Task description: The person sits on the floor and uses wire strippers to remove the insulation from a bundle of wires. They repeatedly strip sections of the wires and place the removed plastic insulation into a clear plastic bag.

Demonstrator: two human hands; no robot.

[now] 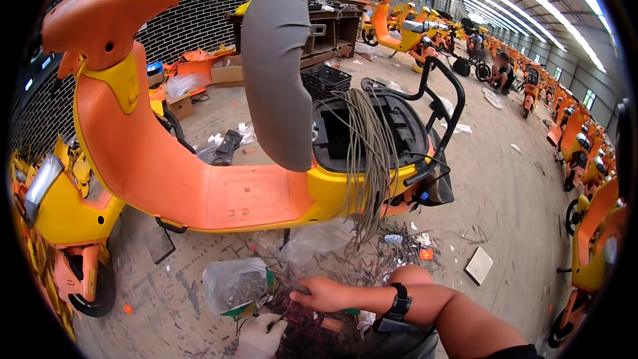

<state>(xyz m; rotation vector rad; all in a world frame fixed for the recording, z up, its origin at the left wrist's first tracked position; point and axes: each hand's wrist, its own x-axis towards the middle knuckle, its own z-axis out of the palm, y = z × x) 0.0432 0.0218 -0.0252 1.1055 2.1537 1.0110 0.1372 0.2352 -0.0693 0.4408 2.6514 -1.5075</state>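
Note:
My left hand point(262, 337), in a pale glove, is at the lower edge, its fingers curled inward; anything in them is too small to make out. Just above and to its right is my right hand point(322, 294), bare and closed, with a small dark thing at its fingertips that I cannot identify. Beneath both hands lies a tangle of dark and reddish wires point(302, 322). Left of the right hand stands an open bag point(214, 284) with a clear plastic lining, holding many small grey pieces point(246, 289). A black strap point(400, 302) circles my right wrist.
An orange and yellow scooter point(252, 196) stands ahead, its grey seat point(278, 73) tipped up. Grey cables point(365, 153) drape over its open compartment. Offcuts and litter cover the floor, with a pale flat block point(478, 266) at right. More scooters point(581, 153) line the right; a person point(502, 73) crouches far off.

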